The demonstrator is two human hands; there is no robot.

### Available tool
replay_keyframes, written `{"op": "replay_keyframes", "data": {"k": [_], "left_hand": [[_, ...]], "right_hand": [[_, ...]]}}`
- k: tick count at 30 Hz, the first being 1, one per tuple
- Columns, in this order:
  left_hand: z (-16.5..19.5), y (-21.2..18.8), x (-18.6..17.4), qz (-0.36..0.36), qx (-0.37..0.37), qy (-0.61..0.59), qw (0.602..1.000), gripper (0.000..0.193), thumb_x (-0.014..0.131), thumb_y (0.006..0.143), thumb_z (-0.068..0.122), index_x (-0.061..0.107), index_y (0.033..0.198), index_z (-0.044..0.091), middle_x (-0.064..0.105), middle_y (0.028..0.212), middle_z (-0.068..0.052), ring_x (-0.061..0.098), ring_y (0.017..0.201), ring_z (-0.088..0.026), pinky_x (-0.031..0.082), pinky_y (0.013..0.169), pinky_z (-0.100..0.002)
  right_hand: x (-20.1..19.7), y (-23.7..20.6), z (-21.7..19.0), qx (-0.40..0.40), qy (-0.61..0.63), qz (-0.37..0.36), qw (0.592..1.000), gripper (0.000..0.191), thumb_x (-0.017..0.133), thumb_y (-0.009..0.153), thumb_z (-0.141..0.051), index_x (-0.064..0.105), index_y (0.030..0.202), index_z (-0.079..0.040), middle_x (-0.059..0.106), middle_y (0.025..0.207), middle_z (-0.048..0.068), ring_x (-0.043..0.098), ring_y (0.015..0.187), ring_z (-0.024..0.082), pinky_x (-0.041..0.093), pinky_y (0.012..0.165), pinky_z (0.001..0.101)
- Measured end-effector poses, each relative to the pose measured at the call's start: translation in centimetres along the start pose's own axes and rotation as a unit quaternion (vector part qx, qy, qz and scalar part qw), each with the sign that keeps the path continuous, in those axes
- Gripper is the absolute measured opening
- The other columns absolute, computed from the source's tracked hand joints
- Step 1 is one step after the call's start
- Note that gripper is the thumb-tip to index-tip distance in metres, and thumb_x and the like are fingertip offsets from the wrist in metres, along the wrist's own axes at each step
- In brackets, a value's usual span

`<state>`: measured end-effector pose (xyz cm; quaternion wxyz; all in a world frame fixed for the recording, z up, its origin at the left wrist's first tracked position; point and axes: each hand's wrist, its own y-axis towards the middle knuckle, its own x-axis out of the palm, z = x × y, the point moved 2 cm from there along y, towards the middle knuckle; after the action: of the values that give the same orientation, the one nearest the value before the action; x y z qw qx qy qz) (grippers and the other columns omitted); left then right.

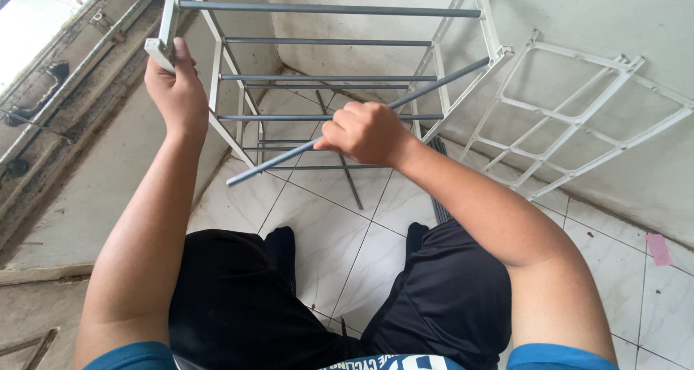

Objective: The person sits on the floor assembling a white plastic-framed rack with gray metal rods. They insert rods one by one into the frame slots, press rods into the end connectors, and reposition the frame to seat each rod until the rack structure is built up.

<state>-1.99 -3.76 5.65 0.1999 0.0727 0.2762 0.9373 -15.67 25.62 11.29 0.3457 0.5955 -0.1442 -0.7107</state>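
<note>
A shelf rack (217, 66) of white plastic side frames and grey metal rods stands in front of me on the tiled floor. My left hand (176, 88) grips the top corner of its left white frame. My right hand (365, 133) is closed around a loose grey rod (441, 83) that runs diagonally, its far end touching the top corner of the right white frame (499, 52) and its near end pointing down-left. Several grey rods join the two side frames.
Another white plastic side frame (578, 117) leans against the wall at right. More grey rods (439, 196) lie on the tiles near my right knee. A pink scrap (658, 248) lies on the floor at far right. A window rail (43, 109) runs along the left.
</note>
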Motion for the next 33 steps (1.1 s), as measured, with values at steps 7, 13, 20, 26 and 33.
{"op": "replay_keyframes", "data": {"k": [7, 13, 20, 26, 33], "left_hand": [[-0.1, -0.5, -0.1, -0.021, -0.049, -0.051, 0.997, 0.032, 0.059, 0.117, 0.027, 0.052, 0.090, 0.011, 0.050, 0.068, 0.004, 0.047, 0.059, -0.005, 0.034, 0.053, -0.025], [0.6, -1.5, 0.4, -0.051, -0.082, -0.068, 0.993, 0.036, 0.061, 0.115, 0.027, 0.051, 0.084, 0.011, 0.051, 0.065, 0.004, 0.050, 0.055, -0.005, 0.037, 0.049, -0.024], [1.6, -3.6, 1.6, -0.120, -0.127, -0.104, 0.979, 0.035, 0.062, 0.114, 0.028, 0.050, 0.085, 0.012, 0.048, 0.065, 0.005, 0.045, 0.056, -0.005, 0.033, 0.050, -0.024], [2.4, -3.9, 0.8, -0.184, -0.036, 0.022, 0.982, 0.027, 0.077, 0.104, 0.015, 0.055, 0.093, 0.005, 0.056, 0.082, 0.003, 0.052, 0.077, -0.007, 0.044, 0.068, -0.024], [4.6, -2.3, -1.2, -0.281, -0.006, -0.011, 0.959, 0.063, 0.086, 0.092, 0.012, 0.039, 0.134, 0.005, 0.060, 0.104, -0.002, 0.062, 0.094, -0.010, 0.055, 0.083, -0.027]], "right_hand": [[-1.2, 0.4, 0.3, 0.035, -0.006, -0.012, 0.999, 0.044, 0.070, 0.103, -0.040, 0.053, 0.072, -0.013, 0.050, 0.060, 0.001, 0.057, 0.054, 0.019, 0.046, 0.047, 0.0329], [-2.3, 0.4, 0.9, 0.108, -0.058, -0.014, 0.992, 0.047, 0.068, 0.105, -0.041, 0.054, 0.071, -0.013, 0.052, 0.057, 0.002, 0.059, 0.050, 0.019, 0.047, 0.043, 0.0335], [-3.5, -1.2, 2.1, 0.182, -0.120, -0.019, 0.976, 0.047, 0.068, 0.109, -0.038, 0.056, 0.071, -0.013, 0.055, 0.056, 0.003, 0.061, 0.050, 0.020, 0.047, 0.042, 0.0338], [-3.7, -1.9, 2.2, 0.217, -0.147, -0.047, 0.964, 0.046, 0.070, 0.105, -0.042, 0.056, 0.074, -0.011, 0.057, 0.058, 0.004, 0.061, 0.052, 0.022, 0.047, 0.041, 0.0361], [-3.6, -1.1, 1.7, 0.189, -0.101, -0.067, 0.974, 0.020, 0.069, 0.104, -0.026, 0.065, 0.102, -0.007, 0.060, 0.068, 0.004, 0.062, 0.059, 0.022, 0.050, 0.045, 0.0353]]}}
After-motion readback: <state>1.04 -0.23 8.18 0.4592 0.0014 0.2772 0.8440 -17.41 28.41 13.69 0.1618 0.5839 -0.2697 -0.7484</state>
